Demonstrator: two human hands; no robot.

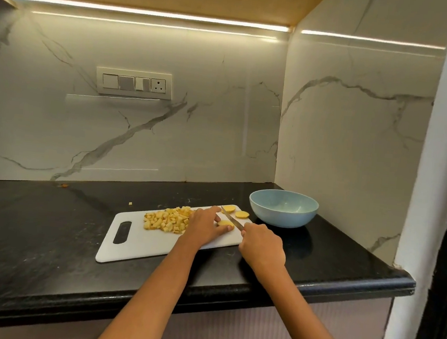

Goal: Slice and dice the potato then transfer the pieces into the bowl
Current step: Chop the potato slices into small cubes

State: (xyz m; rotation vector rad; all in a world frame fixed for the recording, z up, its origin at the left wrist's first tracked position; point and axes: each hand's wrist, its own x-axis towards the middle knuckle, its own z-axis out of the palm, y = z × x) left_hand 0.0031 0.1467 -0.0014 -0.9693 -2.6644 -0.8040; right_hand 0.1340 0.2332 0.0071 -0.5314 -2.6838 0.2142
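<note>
I've got the left hand [204,223] on a potato slice [224,223] at the right end of the cutting board [139,239], fingers stretched out fairly flat, index reaching toward the far slices [236,211]. My right hand [261,245] is curled around the knife [232,220] handle, blade angled over that slice. Diced pile [167,220] sits mid-board, bowl [283,208] just right of the board and holding nothing that I can see

Risks as I judge them: fingertips lie right beside the blade, so a slip on wet potato could nick them; the slice sits near the board's edge, so cut pieces could roll onto the counter [47,234]

Can't tell if the edge is touching the slice; handle hidden inside the fist, slice half covered by fingers
</note>
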